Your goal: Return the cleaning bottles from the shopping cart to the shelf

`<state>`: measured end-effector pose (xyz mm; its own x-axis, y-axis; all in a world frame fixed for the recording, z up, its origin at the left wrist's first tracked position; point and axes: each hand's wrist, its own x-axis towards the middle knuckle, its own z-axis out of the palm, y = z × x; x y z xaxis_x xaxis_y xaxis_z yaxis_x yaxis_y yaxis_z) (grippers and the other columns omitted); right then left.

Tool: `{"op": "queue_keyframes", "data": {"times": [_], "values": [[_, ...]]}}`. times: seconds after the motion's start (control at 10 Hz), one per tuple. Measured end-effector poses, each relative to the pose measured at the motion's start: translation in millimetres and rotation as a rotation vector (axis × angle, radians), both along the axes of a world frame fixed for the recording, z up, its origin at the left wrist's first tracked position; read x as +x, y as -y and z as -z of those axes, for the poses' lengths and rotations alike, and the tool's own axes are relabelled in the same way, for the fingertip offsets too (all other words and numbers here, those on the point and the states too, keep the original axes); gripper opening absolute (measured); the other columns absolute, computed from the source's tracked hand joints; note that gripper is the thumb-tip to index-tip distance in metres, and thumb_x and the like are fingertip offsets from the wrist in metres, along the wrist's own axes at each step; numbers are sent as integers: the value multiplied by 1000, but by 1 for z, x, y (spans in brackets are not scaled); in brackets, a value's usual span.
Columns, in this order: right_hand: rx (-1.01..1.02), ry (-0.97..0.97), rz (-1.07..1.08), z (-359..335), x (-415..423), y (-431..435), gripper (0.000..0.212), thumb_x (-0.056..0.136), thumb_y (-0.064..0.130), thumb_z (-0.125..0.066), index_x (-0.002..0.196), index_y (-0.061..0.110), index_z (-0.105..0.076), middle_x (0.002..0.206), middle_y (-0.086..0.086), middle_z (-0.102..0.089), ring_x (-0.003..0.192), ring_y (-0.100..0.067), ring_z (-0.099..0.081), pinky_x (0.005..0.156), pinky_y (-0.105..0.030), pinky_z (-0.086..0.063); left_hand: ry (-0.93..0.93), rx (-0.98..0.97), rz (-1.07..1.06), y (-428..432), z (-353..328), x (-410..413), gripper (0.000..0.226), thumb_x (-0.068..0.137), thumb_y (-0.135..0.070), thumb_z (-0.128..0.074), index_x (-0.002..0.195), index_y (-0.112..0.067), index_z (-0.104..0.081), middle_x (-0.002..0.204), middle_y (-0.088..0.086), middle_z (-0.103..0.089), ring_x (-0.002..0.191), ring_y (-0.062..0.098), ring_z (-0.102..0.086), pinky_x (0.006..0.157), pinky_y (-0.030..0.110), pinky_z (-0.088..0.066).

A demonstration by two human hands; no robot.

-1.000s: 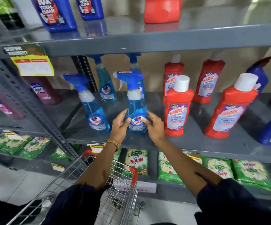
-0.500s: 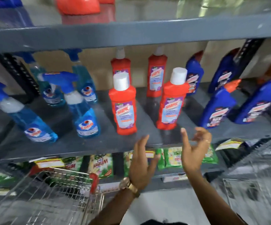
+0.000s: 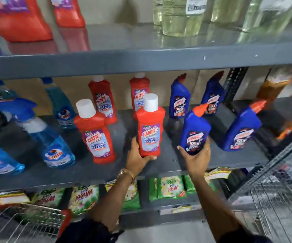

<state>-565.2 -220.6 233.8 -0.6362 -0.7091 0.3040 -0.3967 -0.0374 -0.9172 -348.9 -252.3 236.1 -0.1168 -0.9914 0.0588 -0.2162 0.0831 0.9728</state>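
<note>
On the grey middle shelf my left hand grips the base of a red Harpic bottle with a white cap, which stands upright. My right hand holds the bottom of a blue Harpic bottle with an orange cap, tilted right. Another red Harpic bottle stands to the left, two more behind. Blue Colin spray bottles fill the shelf's left part. Further blue Harpic bottles stand on the right. A corner of the shopping cart shows at the bottom left.
A second wire cart is at the right edge. The top shelf carries red bottles and clear bottles of pale liquid. Green Wheel detergent packets lie on the shelf below. A black upright post divides the shelving on the right.
The view has swung right from the spray bottles. Both hands, open and empty half a second ago, have reached onto the shelf and closed on a red and a blue Harpic bottle.
</note>
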Motion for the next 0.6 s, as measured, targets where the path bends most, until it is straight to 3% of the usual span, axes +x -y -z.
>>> {"op": "queue_keyframes", "data": {"times": [0.1, 0.2, 0.4, 0.5, 0.6], "values": [[3, -15, -17, 2, 1, 4, 107, 55, 30, -91, 142, 5, -34, 136, -20, -52, 123, -28, -47, 101, -11, -25, 27, 15, -28, 2, 3, -1, 96, 45, -30, -88, 125, -22, -37, 118, -1, -67, 108, 10, -65, 98, 46, -53], [33, -31, -25, -1, -2, 1, 106, 56, 30, -91, 142, 5, -34, 135, -19, -52, 124, -30, -49, 107, -31, -36, 50, 15, -40, 3, 4, -1, 92, 45, -33, -89, 123, -26, -40, 118, -2, -67, 110, 12, -64, 98, 49, -52], [48, 5, -45, -6, -3, -4, 103, 55, 24, -91, 140, 8, -36, 131, -15, -53, 121, -31, -50, 103, -40, -46, 40, 41, -33, 0, 3, -3, 96, 49, -27, -88, 131, -30, -37, 125, -2, -63, 115, 16, -62, 100, 53, -50], [52, 17, -60, -7, -4, -4, 106, 53, 22, -92, 141, 6, -35, 132, -17, -52, 121, -33, -50, 102, -35, -42, 5, 67, 17, -5, -5, -4, 113, 51, -15, -85, 144, -23, -20, 134, 8, -57, 123, 24, -55, 106, 55, -43], [55, 64, -88, -19, -2, -17, 130, 52, 23, -94, 151, 7, -10, 154, -14, -28, 141, -28, -29, 112, -30, -24, 10, 74, 9, -18, -15, -9, 133, 57, 0, -84, 148, -18, 11, 146, 9, -44, 130, 18, -44, 114, 42, -35]]}}
